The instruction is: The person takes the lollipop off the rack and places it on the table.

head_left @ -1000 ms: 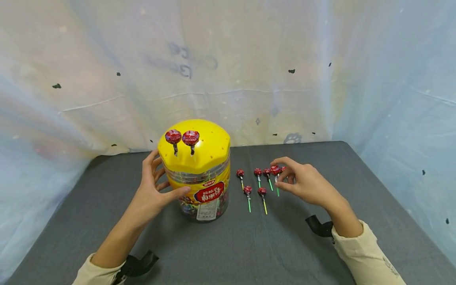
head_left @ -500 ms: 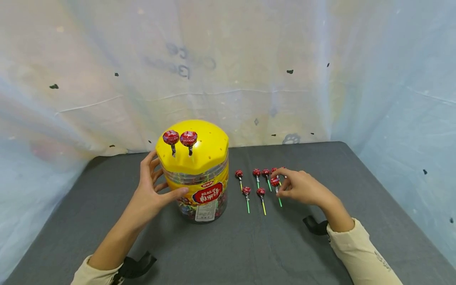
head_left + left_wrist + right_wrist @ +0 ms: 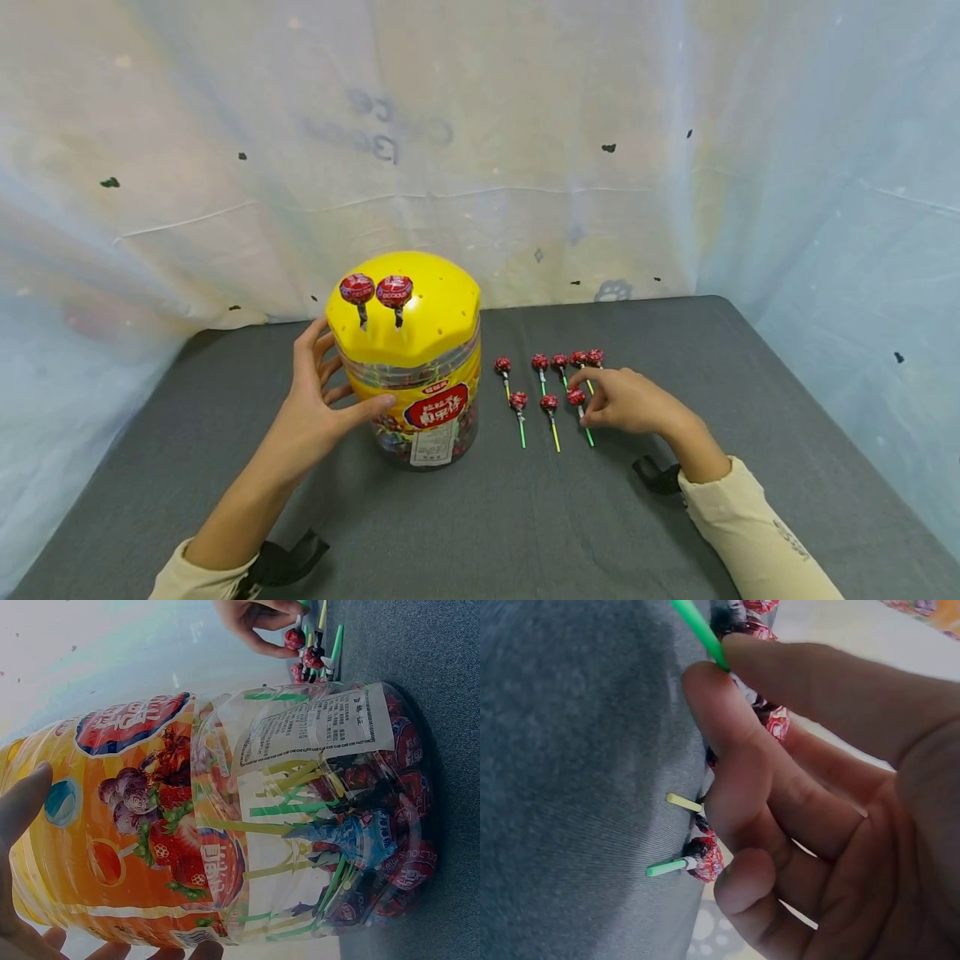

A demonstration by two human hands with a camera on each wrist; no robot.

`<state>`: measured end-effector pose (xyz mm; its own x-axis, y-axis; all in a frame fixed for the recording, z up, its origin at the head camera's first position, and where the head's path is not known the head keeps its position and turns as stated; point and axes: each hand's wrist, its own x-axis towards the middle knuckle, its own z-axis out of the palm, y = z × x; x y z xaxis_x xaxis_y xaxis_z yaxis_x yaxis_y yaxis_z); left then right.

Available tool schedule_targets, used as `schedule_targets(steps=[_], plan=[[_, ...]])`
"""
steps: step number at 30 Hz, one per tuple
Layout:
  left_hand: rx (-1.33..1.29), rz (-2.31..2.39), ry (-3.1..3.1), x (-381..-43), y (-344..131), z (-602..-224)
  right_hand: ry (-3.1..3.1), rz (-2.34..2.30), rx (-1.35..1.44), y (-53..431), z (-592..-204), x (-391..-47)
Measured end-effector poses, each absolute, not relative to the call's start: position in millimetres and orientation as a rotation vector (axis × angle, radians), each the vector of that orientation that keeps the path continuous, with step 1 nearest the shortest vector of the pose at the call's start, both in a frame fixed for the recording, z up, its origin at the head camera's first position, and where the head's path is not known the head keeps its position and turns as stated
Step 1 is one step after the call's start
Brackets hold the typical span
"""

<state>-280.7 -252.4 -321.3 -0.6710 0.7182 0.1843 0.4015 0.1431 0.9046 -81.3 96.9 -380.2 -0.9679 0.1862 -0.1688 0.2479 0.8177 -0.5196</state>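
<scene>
A clear plastic candy jar with a yellow lid stands upright on the table. My left hand holds its left side, thumb in front and fingers round the back. Two red-wrapped lollipops stick up from the lid's front left. On the right, my right hand pinches a lollipop with a green stick, low over the cloth, between thumb and forefinger. In the left wrist view, more wrapped lollipops fill the jar's lower part, sticks pointing upward.
Several red lollipops lie between the jar and my right hand: a back row and a front pair. Grey cloth covers the table. A pale patterned curtain closes off the back and sides.
My right hand has brought the green-stick lollipop from the back row toward me, lining it up beside the front pair. My left hand stays on the jar.
</scene>
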Motion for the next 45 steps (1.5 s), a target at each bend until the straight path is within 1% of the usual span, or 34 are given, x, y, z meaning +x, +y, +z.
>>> schedule_targets(steps=[8, 23, 37, 45], plan=[[1.079, 1.531, 2.129, -280.8, -252.6, -321.6, 2.823, -0.907, 0.359, 95.5, -386.0, -83.7], [1.088, 1.515, 2.146, -282.6, -252.6, -322.7, 2.867, -0.875, 0.378, 93.0, -386.6, -85.0], [1.073, 1.503, 2.166, -279.5, -254.3, -320.9, 2.906, -0.819, 0.394, 89.1, -384.5, -86.0], [1.034, 1.491, 2.173, -273.1, -255.5, -313.6, 2.914, -0.792, 0.403, 85.3, -381.3, -85.5]])
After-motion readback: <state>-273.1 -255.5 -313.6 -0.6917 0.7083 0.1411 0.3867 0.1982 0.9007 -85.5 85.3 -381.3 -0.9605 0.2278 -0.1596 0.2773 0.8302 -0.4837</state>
